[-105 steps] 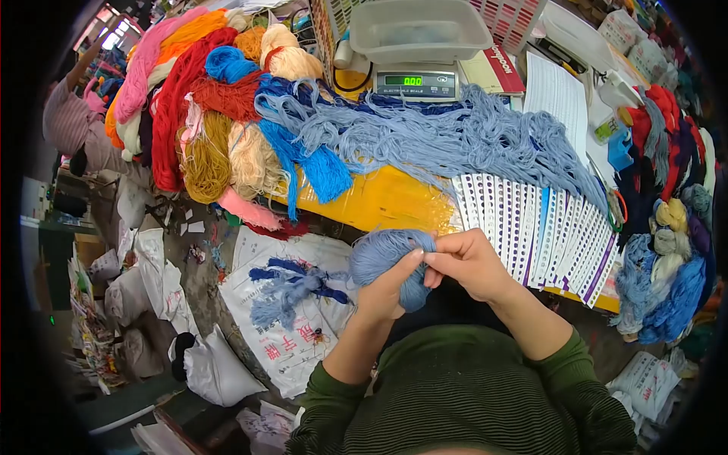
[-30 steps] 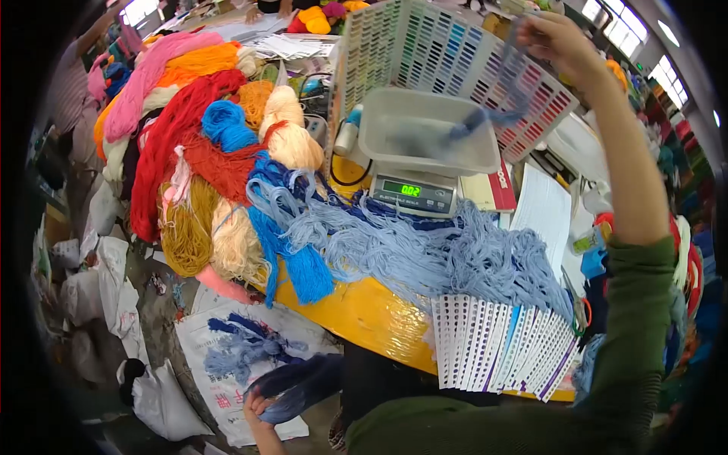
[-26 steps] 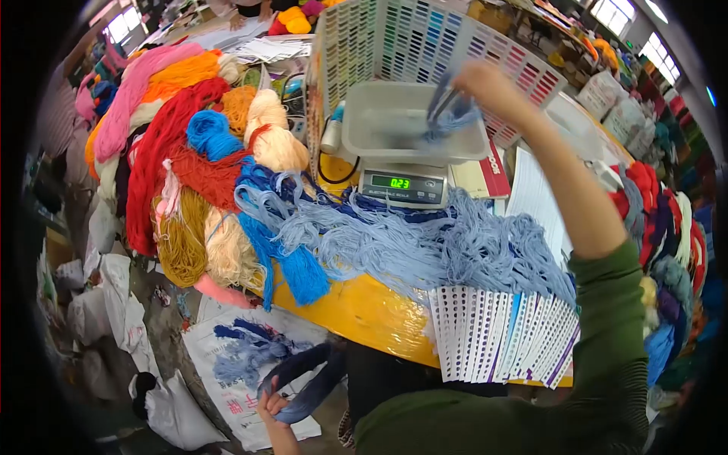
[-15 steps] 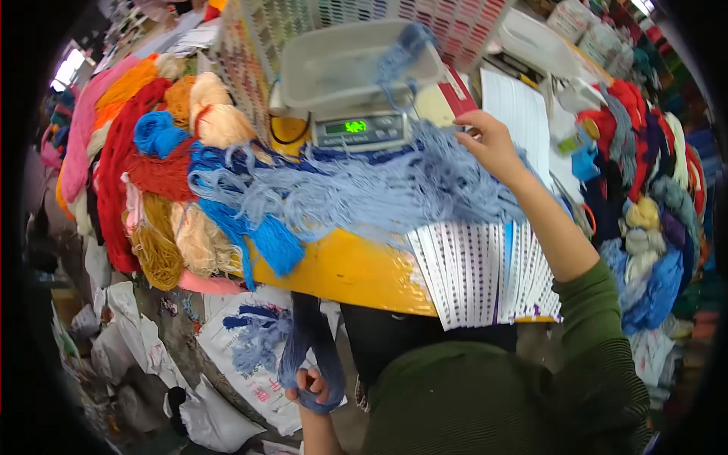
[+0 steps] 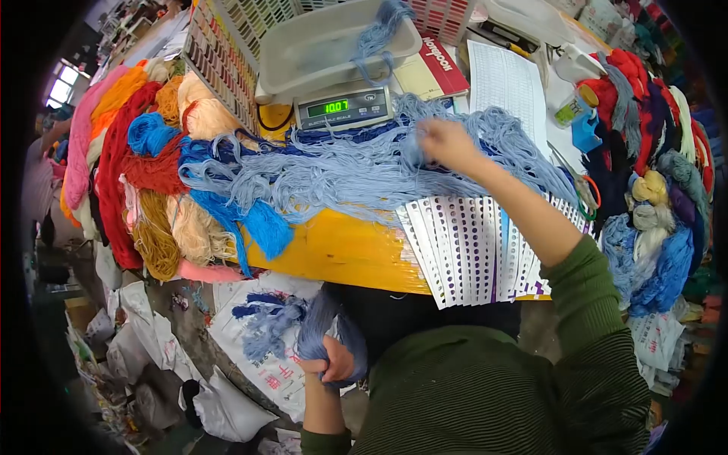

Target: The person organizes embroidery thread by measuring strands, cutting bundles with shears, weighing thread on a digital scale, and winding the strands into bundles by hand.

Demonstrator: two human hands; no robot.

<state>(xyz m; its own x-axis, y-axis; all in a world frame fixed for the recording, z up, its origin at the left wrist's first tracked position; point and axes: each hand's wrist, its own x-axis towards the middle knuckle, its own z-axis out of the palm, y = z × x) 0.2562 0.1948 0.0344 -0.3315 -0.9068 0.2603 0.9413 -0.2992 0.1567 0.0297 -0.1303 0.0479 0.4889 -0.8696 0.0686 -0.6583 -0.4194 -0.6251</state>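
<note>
My left hand [image 5: 332, 359] is closed on a looped grey-blue skein [image 5: 322, 318], low in front of the yellow table edge [image 5: 341, 246]. My right hand [image 5: 447, 144] is over the pale blue yarn [image 5: 303, 178] spread across the table; its fingers are bent together at the strands, and what they hold is blurred. Behind it, a digital scale [image 5: 343, 108] reads 10.07 and bears a translucent tub [image 5: 303, 61]. A light blue bundle [image 5: 381, 32] lies over the tub's right side, with strands hanging over its front rim.
Coloured skeins [image 5: 136, 182] are heaped at the left. Punched white cards [image 5: 462, 250] fan out at the front edge, with scissors [image 5: 584, 189] to their right. Beyond are a red book [image 5: 441, 68], printed sheets [image 5: 506, 91] and more yarn [image 5: 644, 227]. A white sack [image 5: 265, 371] lies below.
The light blue bundle went into the tub, and the scale reading rose to 10.07. My right hand moved from the tub down to the spread yarn. My left hand kept the skein.
</note>
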